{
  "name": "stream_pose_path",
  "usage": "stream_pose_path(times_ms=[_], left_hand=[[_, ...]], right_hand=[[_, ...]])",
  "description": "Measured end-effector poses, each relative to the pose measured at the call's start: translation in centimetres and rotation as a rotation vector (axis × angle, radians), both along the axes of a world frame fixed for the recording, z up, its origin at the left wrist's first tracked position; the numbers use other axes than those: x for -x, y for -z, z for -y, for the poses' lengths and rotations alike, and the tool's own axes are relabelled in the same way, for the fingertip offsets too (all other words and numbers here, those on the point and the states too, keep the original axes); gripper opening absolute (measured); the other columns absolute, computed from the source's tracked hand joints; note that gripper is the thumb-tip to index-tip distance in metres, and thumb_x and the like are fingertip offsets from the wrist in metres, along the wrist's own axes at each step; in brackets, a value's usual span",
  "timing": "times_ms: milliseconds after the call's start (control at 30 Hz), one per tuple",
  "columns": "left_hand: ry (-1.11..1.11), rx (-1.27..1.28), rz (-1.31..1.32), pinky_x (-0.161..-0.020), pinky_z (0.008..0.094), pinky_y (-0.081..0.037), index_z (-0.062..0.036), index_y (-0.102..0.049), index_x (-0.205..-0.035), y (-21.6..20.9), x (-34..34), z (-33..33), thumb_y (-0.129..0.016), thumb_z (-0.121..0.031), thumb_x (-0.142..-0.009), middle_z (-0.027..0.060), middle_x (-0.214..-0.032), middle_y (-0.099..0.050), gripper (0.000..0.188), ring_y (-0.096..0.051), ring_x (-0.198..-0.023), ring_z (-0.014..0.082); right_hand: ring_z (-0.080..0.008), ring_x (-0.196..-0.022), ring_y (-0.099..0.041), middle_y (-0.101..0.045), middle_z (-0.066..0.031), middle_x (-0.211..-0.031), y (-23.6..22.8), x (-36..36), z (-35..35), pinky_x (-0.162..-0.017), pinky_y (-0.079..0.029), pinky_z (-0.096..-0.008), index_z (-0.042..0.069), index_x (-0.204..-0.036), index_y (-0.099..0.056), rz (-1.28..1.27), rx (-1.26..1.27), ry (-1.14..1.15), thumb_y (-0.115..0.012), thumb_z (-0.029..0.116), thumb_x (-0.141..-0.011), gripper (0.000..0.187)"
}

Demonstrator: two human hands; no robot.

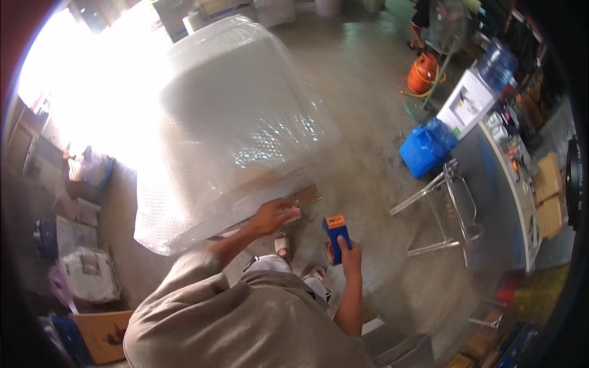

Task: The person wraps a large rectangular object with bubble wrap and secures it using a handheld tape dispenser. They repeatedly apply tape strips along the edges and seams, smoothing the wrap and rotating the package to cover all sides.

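Observation:
A large bulky item swathed in clear bubble wrap (227, 116) stands in front of me, a strip of brown cardboard (308, 195) showing at its near right lower edge. My left hand (273, 217) is over that near edge, next to the cardboard; its fingers reach to the right, apart, and I make out nothing held in them. To the right, in front of my body, my right hand (351, 257) is closed around a blue box-shaped thing (338, 236) with an orange label on its upper end. A tan rounded part shows beside its lower left side.
At right stand a metal-framed chair (438, 211), a curved-edged desk (500, 202), blue jugs (422, 150), a water dispenser (467, 101) and an orange gas cylinder (423, 73). Another person's legs (419, 27) show at the back. Packed goods (89, 273) lie at left.

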State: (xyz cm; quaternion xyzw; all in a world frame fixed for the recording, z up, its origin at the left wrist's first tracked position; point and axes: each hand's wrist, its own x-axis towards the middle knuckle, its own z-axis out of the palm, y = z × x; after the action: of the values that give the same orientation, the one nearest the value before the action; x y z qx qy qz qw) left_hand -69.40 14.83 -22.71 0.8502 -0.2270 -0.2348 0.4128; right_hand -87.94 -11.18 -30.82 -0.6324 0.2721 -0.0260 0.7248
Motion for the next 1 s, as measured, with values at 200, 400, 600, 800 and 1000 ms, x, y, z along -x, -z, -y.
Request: stream_pose_path(times_ms=[200, 400, 600, 800, 1000], left_hand=[[-0.846, 0.948, -0.477, -0.095, 0.0384, -0.051, 0.0039, -0.063, -0.127, 1.8, 2.2, -9.9, -0.042, -0.069, -0.105, 0.0154, -0.107, -0.072, 0.079, -0.068, -0.103, 0.027], [-1.052, 0.647, 0.011, -0.082, 0.0359, -0.054, 0.0049, -0.073, -0.1, 0.1, 4.1, -9.1, -0.054, -0.054, -0.107, 0.0139, -0.09, -0.075, 0.063, -0.07, -0.082, 0.0207], [-1.016, 0.518, 0.054, -0.073, 0.0321, -0.051, 0.0015, -0.072, -0.094, 2.1, 4.2, -9.7, -0.055, -0.05, -0.108, 0.0078, -0.076, -0.07, 0.057, -0.064, -0.076, 0.0136], [-0.976, 0.422, 0.028, -0.067, 0.0311, -0.048, 0.0, -0.072, -0.089, 0.8, 4.5, -10.3, -0.052, -0.047, -0.11, 0.0051, -0.073, -0.067, 0.056, -0.061, -0.07, 0.0125], [-1.05, 0.545, 0.027, -0.07, 0.0305, -0.05, 0.0028, -0.072, -0.089, 1.2, 4.8, -9.3, -0.052, -0.05, -0.109, 0.0072, -0.077, -0.071, 0.06, -0.063, -0.073, 0.0145]], right_hand=[[-0.0107, -0.062, -0.062, -0.069, -0.0042, -0.074, -8.1, -5.8, -5.0, -0.06, -0.049, -0.0293, -0.002, -0.09, -0.074, 0.112, -0.086, -0.223, -0.075, 0.044, -0.097, 0.046], [-0.0108, -0.064, -0.059, -0.067, -0.0029, -0.072, -12.2, -13.0, -10.6, -0.06, -0.048, -0.0312, -0.002, -0.091, -0.073, 0.301, 0.069, -0.331, -0.077, 0.047, -0.093, 0.049], [-0.015, -0.067, -0.063, -0.069, -0.0097, -0.071, -8.0, -14.6, -13.8, -0.062, -0.05, -0.0356, -0.003, -0.09, -0.073, 0.225, 0.226, -0.317, -0.074, 0.049, -0.095, 0.052], [-0.0195, -0.072, -0.068, -0.073, -0.014, -0.077, -6.9, -13.9, -14.6, -0.068, -0.053, -0.0371, -0.004, -0.093, -0.073, 0.274, 0.304, -0.308, -0.073, 0.049, -0.095, 0.053], [-0.023, -0.073, -0.07, -0.073, -0.0163, -0.078, 2.6, -13.0, -15.1, -0.07, -0.053, -0.0384, -0.004, -0.095, -0.073, 0.174, 0.369, -0.265, -0.073, 0.049, -0.095, 0.052]])
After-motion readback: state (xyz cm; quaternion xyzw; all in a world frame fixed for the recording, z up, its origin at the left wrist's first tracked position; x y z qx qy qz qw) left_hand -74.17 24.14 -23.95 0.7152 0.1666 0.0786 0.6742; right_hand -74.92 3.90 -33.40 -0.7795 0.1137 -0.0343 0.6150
